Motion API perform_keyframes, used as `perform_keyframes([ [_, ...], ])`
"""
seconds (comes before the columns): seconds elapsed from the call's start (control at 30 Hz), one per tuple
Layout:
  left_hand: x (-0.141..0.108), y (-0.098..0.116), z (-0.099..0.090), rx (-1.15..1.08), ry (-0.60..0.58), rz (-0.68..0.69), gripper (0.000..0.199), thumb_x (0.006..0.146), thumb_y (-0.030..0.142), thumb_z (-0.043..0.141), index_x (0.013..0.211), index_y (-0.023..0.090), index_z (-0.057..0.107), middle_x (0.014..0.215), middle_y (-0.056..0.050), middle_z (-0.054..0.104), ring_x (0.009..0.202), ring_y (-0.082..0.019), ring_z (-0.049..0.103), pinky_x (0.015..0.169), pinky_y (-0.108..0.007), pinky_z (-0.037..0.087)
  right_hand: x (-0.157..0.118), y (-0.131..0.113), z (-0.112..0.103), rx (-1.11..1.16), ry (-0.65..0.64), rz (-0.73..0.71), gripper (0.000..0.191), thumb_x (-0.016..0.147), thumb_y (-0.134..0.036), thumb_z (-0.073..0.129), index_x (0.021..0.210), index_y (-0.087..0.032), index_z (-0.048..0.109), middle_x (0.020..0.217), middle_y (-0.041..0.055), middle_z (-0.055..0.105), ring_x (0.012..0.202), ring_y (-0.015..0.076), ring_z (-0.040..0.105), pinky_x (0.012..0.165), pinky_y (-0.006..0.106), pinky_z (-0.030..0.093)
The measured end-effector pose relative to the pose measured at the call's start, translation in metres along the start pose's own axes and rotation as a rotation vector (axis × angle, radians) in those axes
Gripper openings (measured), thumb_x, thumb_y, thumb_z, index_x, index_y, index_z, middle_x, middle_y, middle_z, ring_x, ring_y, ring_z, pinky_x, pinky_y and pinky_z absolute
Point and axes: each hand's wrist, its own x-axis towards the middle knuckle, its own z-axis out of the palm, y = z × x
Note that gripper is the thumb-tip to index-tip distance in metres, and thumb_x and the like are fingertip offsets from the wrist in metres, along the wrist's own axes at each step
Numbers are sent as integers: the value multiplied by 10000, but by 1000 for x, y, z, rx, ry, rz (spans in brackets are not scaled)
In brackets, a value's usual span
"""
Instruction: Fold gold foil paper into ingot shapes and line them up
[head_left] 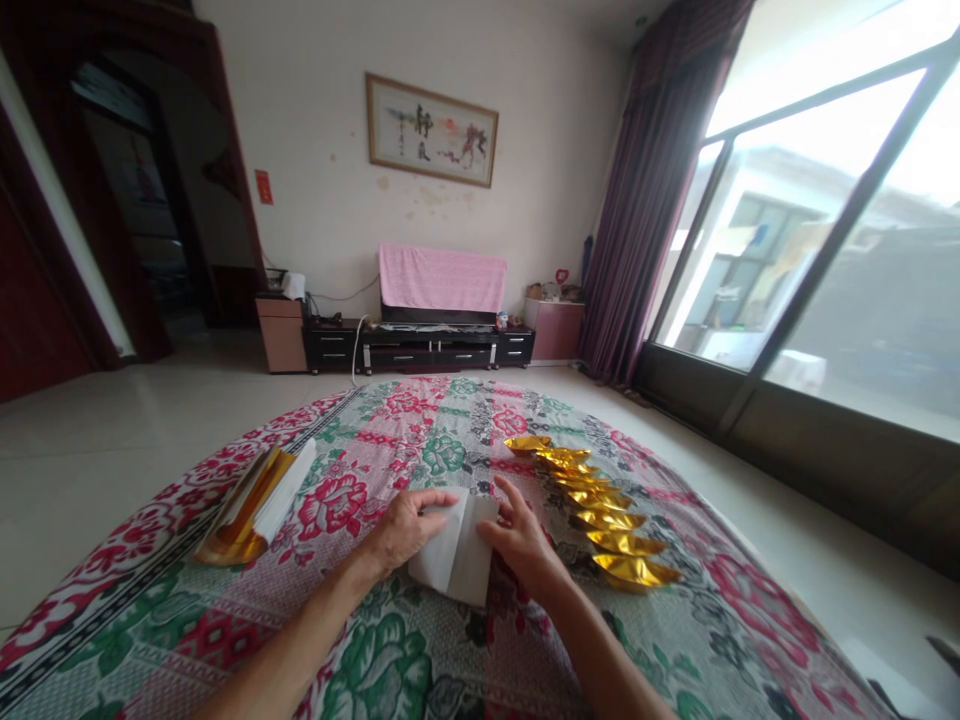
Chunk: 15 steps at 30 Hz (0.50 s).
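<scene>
A sheet of white paper with a crease down its middle is in front of me, just over the flowered cloth. My left hand pinches its left edge, thumb and forefinger on the paper. On the opposite edge, my right hand grips with the thumb on top, its forefinger stretched out past the far corner. The underside of the sheet is hidden. To the right of my right hand runs a row of several folded gold paper ingots. A stack of gold and white paper sheets lies curled to the left.
The patterned cloth covers a rounded surface under my hands. Beyond it, a low black cabinet stands against the wall, with a pink towel draped over something on it. A purple curtain hangs beside a large window at right.
</scene>
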Motion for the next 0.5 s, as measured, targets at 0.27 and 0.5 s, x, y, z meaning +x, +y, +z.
perform_keyframes([
  [0.27,7,-11,2,405,117,190,366,672,173,472,982,181,665,998,-40,659,932,-174,583,864,-246,422,6,12,-1,-166,44,-136,628,616,-197,564,1210,-211,360,1054,69,570,743,146,611,612,262,492],
  [0.5,7,-17,10,725,158,330,385,694,125,455,1028,200,630,859,-59,599,812,-174,566,773,-279,452,8,15,-2,-399,94,-217,491,629,-167,513,1116,-217,479,1022,55,611,718,141,625,612,259,505],
])
